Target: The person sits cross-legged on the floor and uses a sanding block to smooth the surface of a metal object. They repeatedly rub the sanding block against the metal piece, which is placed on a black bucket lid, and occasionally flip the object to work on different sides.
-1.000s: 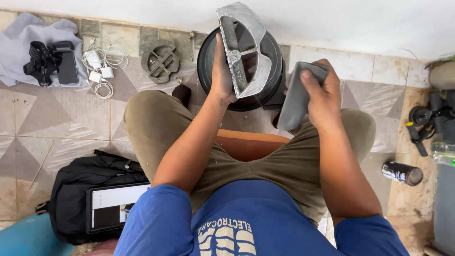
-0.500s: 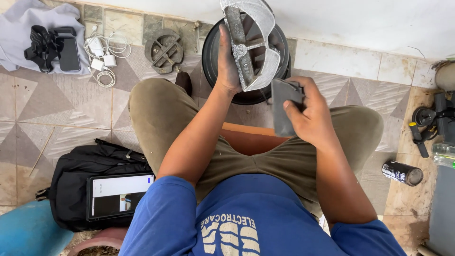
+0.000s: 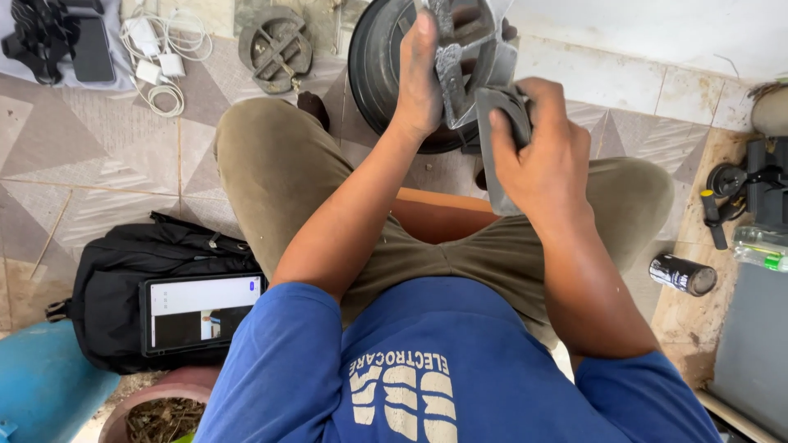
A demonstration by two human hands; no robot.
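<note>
While the grey, dust-coated plastic fan blade is held up above the knees, in front of the round black fan housing, the left hand is closed around its near edge. The right hand is clenched on a folded grey cloth, pressed against the blade. Beyond, on the tiled floor, lie a round grey slotted part and white coiled cables. A black backpack carrying a tablet lies to the left; a black can lies to the right.
</note>
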